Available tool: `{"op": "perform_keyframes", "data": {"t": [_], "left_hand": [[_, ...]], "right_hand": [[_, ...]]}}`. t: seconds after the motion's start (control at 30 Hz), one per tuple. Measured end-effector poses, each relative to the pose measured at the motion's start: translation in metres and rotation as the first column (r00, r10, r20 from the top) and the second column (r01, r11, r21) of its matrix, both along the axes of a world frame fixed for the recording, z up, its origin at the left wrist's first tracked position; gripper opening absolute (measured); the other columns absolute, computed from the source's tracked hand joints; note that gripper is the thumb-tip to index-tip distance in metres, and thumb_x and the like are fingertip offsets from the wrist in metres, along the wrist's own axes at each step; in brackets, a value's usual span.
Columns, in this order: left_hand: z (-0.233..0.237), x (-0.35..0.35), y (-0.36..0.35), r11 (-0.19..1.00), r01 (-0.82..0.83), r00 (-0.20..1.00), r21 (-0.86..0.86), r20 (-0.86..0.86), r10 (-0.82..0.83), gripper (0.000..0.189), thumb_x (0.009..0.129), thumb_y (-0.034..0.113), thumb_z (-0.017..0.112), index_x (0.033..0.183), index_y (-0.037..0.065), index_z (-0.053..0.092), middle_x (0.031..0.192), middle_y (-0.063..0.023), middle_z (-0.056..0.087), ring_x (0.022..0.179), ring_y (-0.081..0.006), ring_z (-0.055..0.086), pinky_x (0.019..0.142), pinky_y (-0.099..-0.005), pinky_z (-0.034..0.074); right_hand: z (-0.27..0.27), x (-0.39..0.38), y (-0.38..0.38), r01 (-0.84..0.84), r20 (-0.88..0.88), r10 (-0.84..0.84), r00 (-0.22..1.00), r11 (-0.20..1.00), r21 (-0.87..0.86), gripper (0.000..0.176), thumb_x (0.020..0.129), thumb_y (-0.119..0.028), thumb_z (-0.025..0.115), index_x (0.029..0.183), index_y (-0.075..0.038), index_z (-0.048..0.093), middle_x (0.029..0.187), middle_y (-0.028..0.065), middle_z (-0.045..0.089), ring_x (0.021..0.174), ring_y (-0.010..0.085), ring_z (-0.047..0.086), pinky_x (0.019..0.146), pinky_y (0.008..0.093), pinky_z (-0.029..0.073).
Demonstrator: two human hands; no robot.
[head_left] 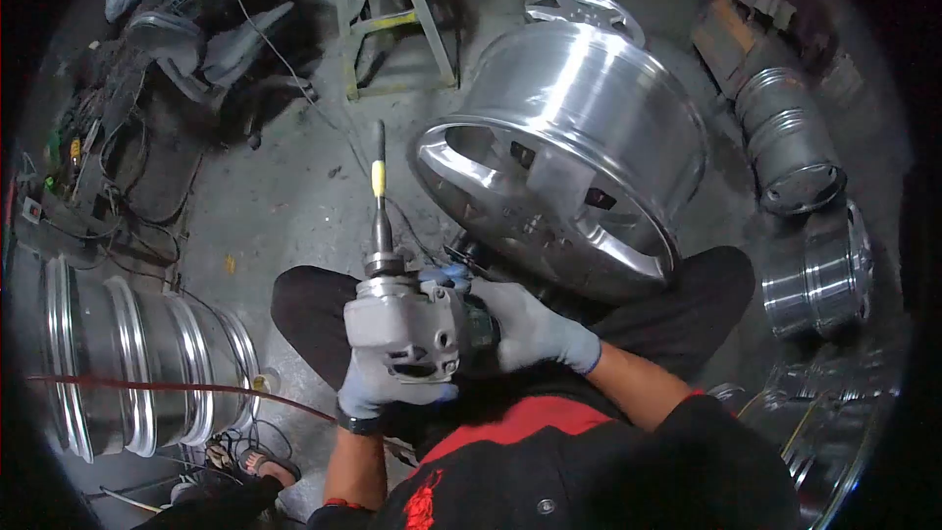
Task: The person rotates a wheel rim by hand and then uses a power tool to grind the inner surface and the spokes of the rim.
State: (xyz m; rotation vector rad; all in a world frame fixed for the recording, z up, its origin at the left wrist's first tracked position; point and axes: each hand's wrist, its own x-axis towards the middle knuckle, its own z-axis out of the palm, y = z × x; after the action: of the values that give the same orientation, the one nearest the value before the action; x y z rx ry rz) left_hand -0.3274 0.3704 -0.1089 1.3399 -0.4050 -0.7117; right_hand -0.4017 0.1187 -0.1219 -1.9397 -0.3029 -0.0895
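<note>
Tool (400, 326) lies between left hand (385, 383) and right hand (527, 324).

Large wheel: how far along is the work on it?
Done: its barrel looks bright. In hand: left hand and right hand hold the power tool, its bit clear of the wheel. Remaining: perhaps the darker hub; shadow obscures its finish.

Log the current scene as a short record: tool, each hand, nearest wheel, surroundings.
Tool: power tool, shaft pointing forward, apart from wheel
Left hand: gloved hand, supporting tool head from below
Right hand: gloved hand, gripping dark body
Nearest wheel: polished wheel, tilted, ahead-right
Left side: ribbed metal rims, sandalled foot
Ahead: stepladder-like stand
Tool running: cannot tell
</note>
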Motion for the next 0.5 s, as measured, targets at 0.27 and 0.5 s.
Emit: {"op": "perform_keyframes", "data": {"t": [0.27, 0.5], "left_hand": [[0.026, 0.005, -0.034, 0.968, -0.200, 0.949, -0.149, -0.274, 0.154, 0.097, 0.092, 0.045, 0.082, 0.166, 0.002, 0.037, 0.152, -0.0204, 0.060, 0.137, -0.0336, 0.064, 0.117, -0.0479, 0.051], [-0.047, 0.005, -0.054, 0.872, -0.331, 0.752, -0.360, -0.659, 0.014, 0.072, 0.114, 0.057, 0.041, 0.154, -0.001, 0.054, 0.135, -0.0219, 0.071, 0.122, -0.0359, 0.071, 0.110, -0.0541, 0.055]], "right_hand": [[0.005, -0.030, -0.025, 0.194, 0.003, -0.202, 0.979, 0.934, -0.300, 0.075, 0.065, -0.031, 0.095, 0.131, -0.008, 0.068, 0.119, 0.0188, 0.074, 0.111, 0.0413, 0.073, 0.096, 0.0508, 0.059], [-0.012, -0.050, -0.019, 0.183, -0.138, -0.275, 0.951, 0.866, -0.466, 0.075, 0.067, -0.037, 0.092, 0.131, -0.011, 0.066, 0.117, 0.0164, 0.071, 0.105, 0.0385, 0.073, 0.093, 0.0521, 0.059]]}}
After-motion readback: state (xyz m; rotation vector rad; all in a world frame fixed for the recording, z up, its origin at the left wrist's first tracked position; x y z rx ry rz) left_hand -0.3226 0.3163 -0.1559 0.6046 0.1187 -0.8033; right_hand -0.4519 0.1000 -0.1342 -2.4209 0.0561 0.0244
